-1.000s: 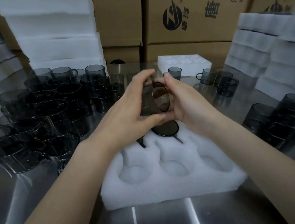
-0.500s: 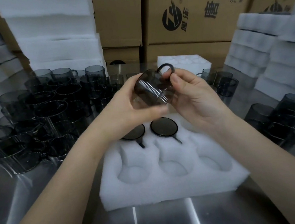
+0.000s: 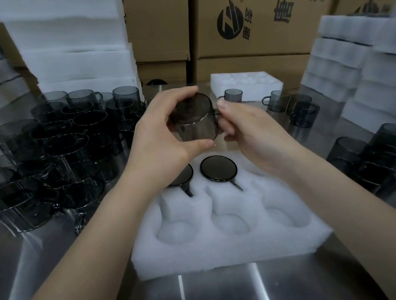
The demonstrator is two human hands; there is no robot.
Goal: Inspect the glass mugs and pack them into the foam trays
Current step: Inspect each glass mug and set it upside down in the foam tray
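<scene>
Table: steel bench (image 3: 233, 291), glare streaks at the near edge; L and R sides cut off by the frame.
Boxes: cardboard cartons (image 3: 262, 7) stacked at the back, printed w/ a logo and characters; tops cut off.
Foam stacks: white slabs piled back L (image 3: 70, 53) and R (image 3: 359, 57); can't tell if they are trays or lids.
L mugs: dense cluster of smoky glass mugs (image 3: 63, 150) on the bench, packed tight and overlapping, so no count possible.
Front tray: white foam tray (image 3: 228, 250) at centre; front row of 3 round pockets shows bare foam. Back R pocket is hidden behind the R wrist.
R mugs: smaller group (image 3: 385, 153) near the R edge, partly cut off; a few more (image 3: 295, 106) further back.
Far tray: second foam tray (image 3: 246, 82) at the back; pockets hard to make out.
L hand: left hand (image 3: 158, 139) curled round the held mug, thumb under, fingers over the top.
R hand: right hand (image 3: 250, 124) pinches the mug's handle side; the handle is mostly hidden by the thumb.
Held mug: held mug (image 3: 195, 120), dark glass, tilted, in the air above the front tray's back row; can't tell which end is the rim.
Packed mugs: 2 in the back row, middle one (image 3: 218, 168) in full view, L one (image 3: 182, 176) part-covered by the L wrist.
Lone mug: single mug (image 3: 234, 95) just beside the far tray.
</scene>
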